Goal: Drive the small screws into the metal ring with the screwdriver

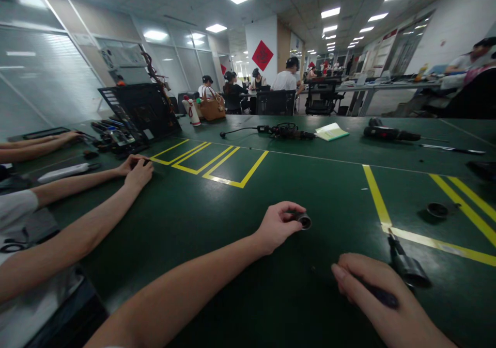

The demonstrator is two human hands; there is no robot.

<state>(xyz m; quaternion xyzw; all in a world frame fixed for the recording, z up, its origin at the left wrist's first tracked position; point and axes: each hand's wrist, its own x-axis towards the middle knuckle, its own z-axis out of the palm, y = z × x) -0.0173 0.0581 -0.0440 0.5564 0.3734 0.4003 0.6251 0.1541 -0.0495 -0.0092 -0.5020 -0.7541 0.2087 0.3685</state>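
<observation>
My left hand pinches a small round metal part, hollow like a cup, between thumb and fingers just above the green table. Lower right, my right hand is wrapped round a slim dark-handled tool. That tool's thin front end points left and is hard to make out against the dark surface. Beside my right hand lies a metal part with a flared cup and a narrow shaft. Farther right, another round, cup-like metal part rests near the yellow tape.
A co-worker's hands work at the left, near a white device. Along the back lie a cabled black tool, a notepad and a black power tool. Yellow tape marks the green tabletop.
</observation>
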